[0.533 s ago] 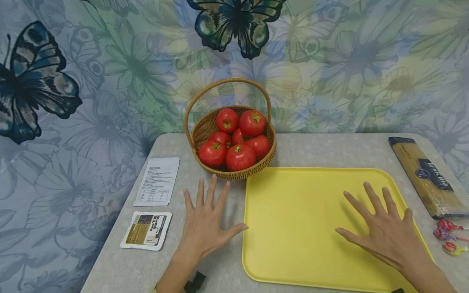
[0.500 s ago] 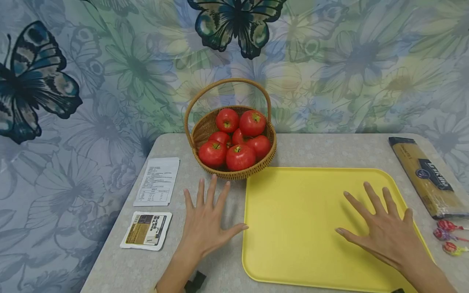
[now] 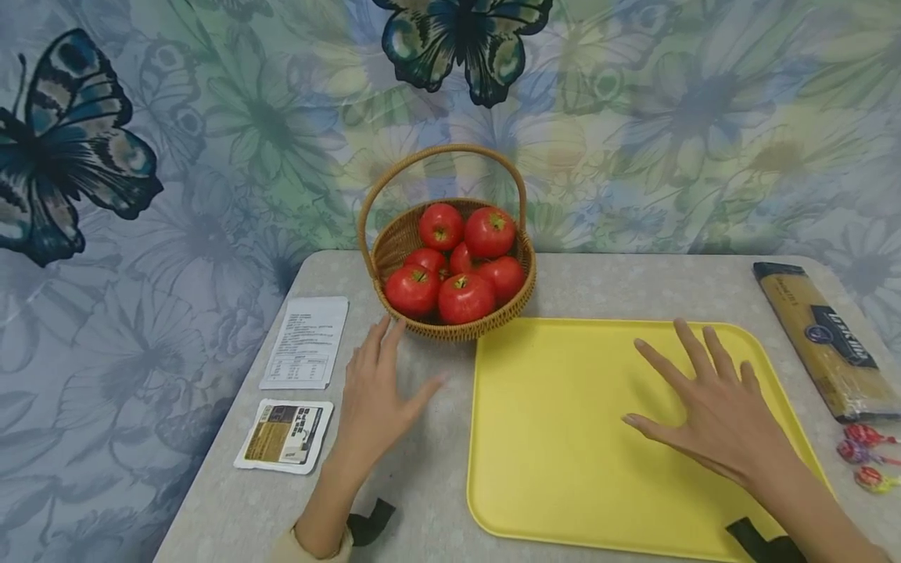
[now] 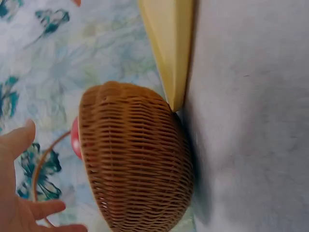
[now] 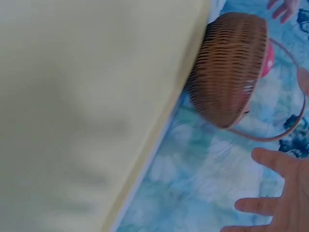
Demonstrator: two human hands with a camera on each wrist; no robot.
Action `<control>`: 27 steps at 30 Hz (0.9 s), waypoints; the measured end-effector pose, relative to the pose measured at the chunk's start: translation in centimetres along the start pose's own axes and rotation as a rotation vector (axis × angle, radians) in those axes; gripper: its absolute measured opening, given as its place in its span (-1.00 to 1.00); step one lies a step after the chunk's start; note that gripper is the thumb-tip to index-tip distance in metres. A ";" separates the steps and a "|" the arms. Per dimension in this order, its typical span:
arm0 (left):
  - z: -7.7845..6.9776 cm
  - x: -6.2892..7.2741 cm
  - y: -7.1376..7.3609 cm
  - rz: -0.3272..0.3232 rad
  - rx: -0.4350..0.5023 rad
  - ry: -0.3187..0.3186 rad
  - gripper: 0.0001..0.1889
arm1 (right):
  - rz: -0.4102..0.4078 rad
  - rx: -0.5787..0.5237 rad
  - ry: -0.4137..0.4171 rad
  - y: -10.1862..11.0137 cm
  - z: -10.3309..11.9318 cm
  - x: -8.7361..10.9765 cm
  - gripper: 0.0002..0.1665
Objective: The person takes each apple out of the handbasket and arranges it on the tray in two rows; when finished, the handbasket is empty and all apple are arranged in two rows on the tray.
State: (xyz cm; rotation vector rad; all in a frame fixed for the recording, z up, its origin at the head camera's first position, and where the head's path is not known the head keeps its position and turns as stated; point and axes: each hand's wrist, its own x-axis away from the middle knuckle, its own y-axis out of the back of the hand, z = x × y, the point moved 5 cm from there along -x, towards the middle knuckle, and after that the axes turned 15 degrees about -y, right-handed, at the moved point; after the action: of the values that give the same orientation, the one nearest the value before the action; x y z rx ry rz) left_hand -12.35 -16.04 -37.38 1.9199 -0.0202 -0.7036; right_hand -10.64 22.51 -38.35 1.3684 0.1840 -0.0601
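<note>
"What is held?"

"Nothing: the left hand, thumb spread wide, is kept near of the basket of red fruit; the right hand, fingers splayed, above the yellow tray."

"And the placing?"

"The tray is probably set near for reach, though its far-left corner is crowded by the basket. White packets are laid left, a long pack right."

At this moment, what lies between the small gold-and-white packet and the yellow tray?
The left hand, over the grey table, is between the packet and tray, in the head view.
</note>
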 end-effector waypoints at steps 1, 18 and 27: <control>0.5 -0.4 0.1 -0.035 0.048 0.030 -0.01 | 0.001 -0.026 0.032 0.3 0.9 -0.7 0.15; 5.6 -3.0 -4.2 -0.177 0.676 0.349 0.16 | 0.241 -0.573 0.506 -0.8 16.5 -15.1 -0.21; 5.3 -3.3 -4.7 -0.187 0.709 0.339 0.17 | 0.369 -0.498 0.449 -3.7 18.7 -16.9 -0.28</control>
State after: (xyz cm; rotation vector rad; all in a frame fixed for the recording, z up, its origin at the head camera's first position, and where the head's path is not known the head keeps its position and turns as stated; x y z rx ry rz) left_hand -18.97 -17.30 -41.32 2.7321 0.1408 -0.5164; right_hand -26.00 2.40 -35.57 0.8821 0.2955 0.5714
